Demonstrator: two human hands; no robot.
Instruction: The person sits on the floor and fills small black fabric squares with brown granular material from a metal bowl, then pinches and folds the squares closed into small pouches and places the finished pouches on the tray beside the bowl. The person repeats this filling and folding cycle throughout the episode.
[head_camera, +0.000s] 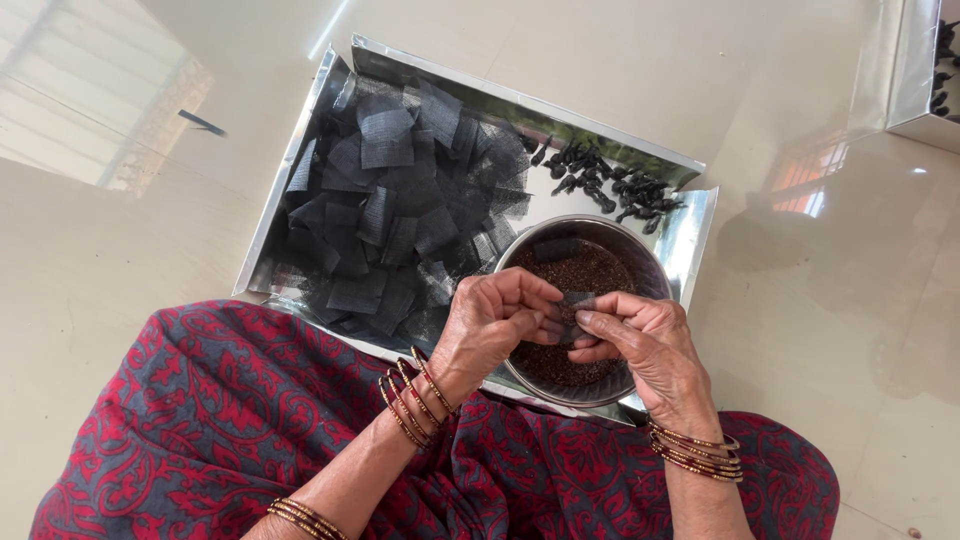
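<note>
Small black mesh square (573, 305) pinched over the steel bowl (640, 262), above the dark granules (590, 272) inside. Long axis running roughly level from hand to hand, too folded and hidden to tell which end leads. Left hand (495, 325) closed on its left edge, thumb and fingertips pressed tight together. Right hand (635, 335) closed on its right edge, forefinger laid along the top, thumb beneath. Mesh caught between both sets of fingertips, only a narrow strip showing.

Bowl seated at the near right corner of the shiny metal tray (690, 235). Heap of loose black mesh squares (395, 215) filling the tray's left half. Cluster of small tied black bundles (610, 185) along the far right edge. Second silver tray (915, 70) at the floor's far right corner, also holding dark bundles.
</note>
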